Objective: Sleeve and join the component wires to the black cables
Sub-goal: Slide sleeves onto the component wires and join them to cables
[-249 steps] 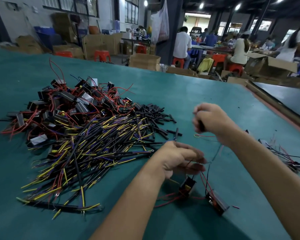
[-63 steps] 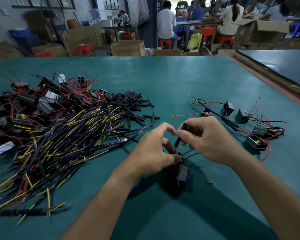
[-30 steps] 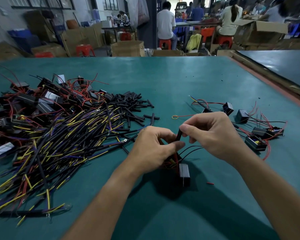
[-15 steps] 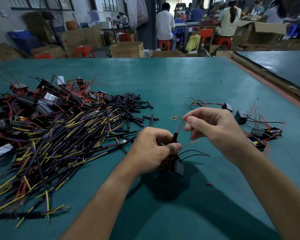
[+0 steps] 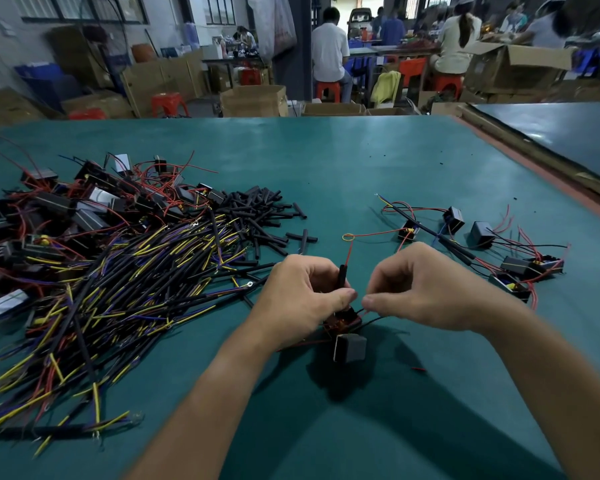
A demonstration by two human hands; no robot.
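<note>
Sleeve point(image 5: 342, 277), head view: red wire point(image 5: 349, 249) now runs through it, just above the component point(image 5: 350, 348); I see the left hand point(image 5: 302, 303) gripping it. The right hand point(image 5: 426, 289) has released that wire; its fingers point(image 5: 371, 301) pinch a thin lead point(image 5: 362, 309) above the component, probably next for sleeving.

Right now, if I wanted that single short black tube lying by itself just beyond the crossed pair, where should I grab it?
Probably pinch the tube at its middle, coming straight down from above, fingertips on its two long sides. It lies flat on the table, thin, with bare table on both sides.
</note>
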